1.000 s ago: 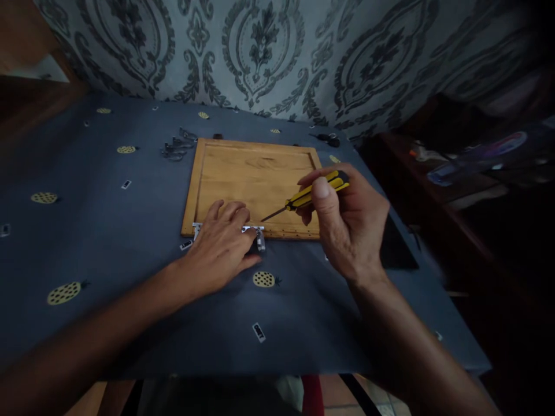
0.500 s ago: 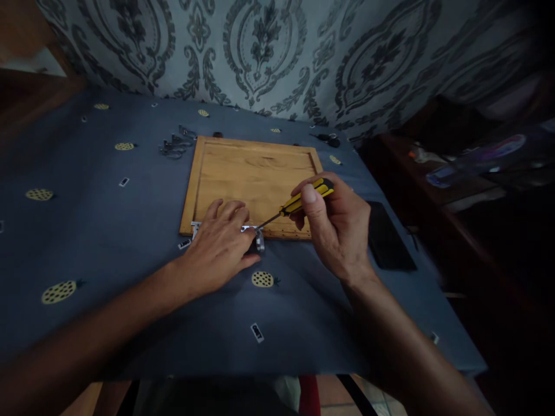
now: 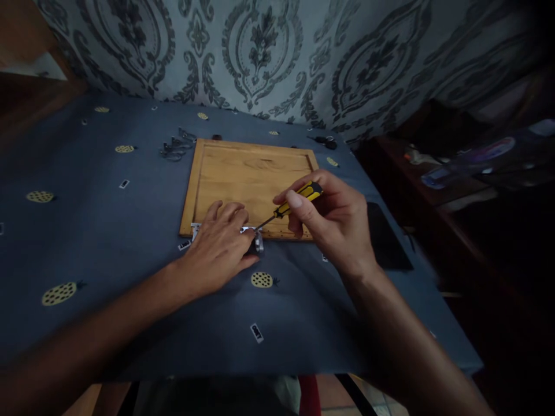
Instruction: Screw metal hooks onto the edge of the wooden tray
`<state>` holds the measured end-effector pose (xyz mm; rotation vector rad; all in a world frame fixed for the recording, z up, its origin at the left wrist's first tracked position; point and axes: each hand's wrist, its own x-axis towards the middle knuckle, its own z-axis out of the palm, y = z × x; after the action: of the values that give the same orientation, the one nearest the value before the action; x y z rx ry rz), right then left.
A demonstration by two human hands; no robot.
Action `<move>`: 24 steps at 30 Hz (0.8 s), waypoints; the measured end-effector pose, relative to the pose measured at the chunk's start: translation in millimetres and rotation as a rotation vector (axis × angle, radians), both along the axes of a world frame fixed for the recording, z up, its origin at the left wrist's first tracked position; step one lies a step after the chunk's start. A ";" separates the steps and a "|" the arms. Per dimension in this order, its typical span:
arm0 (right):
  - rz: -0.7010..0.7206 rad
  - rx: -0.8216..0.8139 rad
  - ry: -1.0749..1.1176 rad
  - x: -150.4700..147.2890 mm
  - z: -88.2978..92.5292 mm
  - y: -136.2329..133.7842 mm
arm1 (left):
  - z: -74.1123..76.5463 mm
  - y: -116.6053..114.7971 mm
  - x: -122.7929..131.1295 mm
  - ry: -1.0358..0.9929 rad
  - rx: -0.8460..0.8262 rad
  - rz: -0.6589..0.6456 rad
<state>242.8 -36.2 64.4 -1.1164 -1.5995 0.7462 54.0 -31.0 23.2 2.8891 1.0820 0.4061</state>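
Note:
A yellow-and-black screwdriver (image 3: 299, 200) is gripped between the thumb and fingers of my right hand (image 3: 336, 219). Its shaft slants down to the left, and the tip meets a metal hinge (image 3: 259, 240) at the near edge of a framed wooden panel (image 3: 251, 179). My left hand (image 3: 223, 245) lies over that edge, its index finger and thumb around the hinge and its other fingers spread on the wood. Part of the hinge is hidden beneath this hand. Left of my knuckles, another bit of metal (image 3: 195, 229) shows on the panel.
Several metal hinges (image 3: 177, 147) lie beyond the panel's left corner. A dark object (image 3: 327, 141) rests behind its right corner. A black flat device (image 3: 387, 237) is right of my right hand on the blue patterned tablecloth (image 3: 130, 231). A patterned curtain (image 3: 195, 52) hangs behind.
My right hand has shifted slightly left and its fingers have turned around the screwdriver handle. The tip stays at the hinge. My left hand and the panel keep their places.

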 end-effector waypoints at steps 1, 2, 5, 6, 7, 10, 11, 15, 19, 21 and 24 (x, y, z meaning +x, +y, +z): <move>0.036 -0.019 0.020 1.0 2.2 1.7 | -0.2 0.0 -0.3 -0.003 0.003 -0.007; 0.073 -0.037 0.028 2.4 4.5 3.4 | -0.4 0.0 -0.7 -0.008 0.007 -0.011; 0.180 -0.094 0.004 8.2 10.5 7.5 | -1.5 -0.2 -1.4 -0.013 0.013 -0.018; 0.204 -0.110 -0.005 10.0 11.5 8.4 | -1.8 -0.4 -1.5 -0.014 0.013 -0.018; 0.219 -0.119 -0.008 11.5 11.7 9.0 | -2.0 -0.6 -1.5 -0.014 0.015 -0.018; 0.227 -0.096 0.002 12.9 7.8 10.0 | -2.2 -1.2 -1.2 -0.015 0.017 -0.013; 0.217 -0.078 0.006 12.3 5.5 10.1 | -2.1 -1.2 -1.1 -0.017 0.015 -0.012; 0.158 -0.029 0.001 8.6 -2.5 9.4 | -1.5 -1.1 -1.0 -0.030 0.003 -0.014; 0.117 -0.012 -0.015 7.1 -4.6 8.2 | -1.3 -1.3 -1.2 -0.027 -0.005 -0.015; 0.099 -0.007 -0.019 6.9 -4.4 7.9 | -1.2 -1.5 -1.1 -0.026 -0.005 -0.011; 0.089 0.002 -0.021 5.9 -4.4 8.1 | -0.8 -1.5 -1.1 -0.025 -0.006 -0.006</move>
<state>248.6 -28.1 60.0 -1.0598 -1.6763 0.7935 52.9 -32.5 22.4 2.8731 1.0686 0.4372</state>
